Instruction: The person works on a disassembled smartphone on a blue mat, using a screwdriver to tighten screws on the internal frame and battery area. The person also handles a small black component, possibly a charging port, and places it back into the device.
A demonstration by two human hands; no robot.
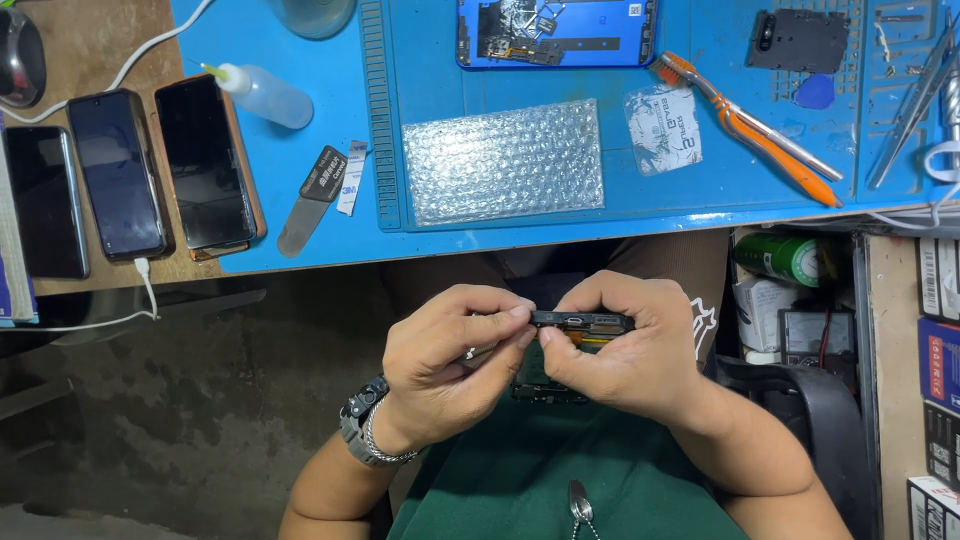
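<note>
The blue mat [300, 150] covers the desk. At its near edge lies a bubble-wrap sheet [503, 160]; 3 dark phones [125, 175] sit beside the mat's left edge. Below the desk's near edge, over the lap, the left hand [440, 360] and right hand [620, 350] both pinch a small dark phone part [583, 321], fingers closed narrowly on its ends.

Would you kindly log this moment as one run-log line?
left hand: pinching phone frame's end | right hand: gripping phone frame | place: over lap, below blue mat | bench: bubble wrap, toothbrush
</note>
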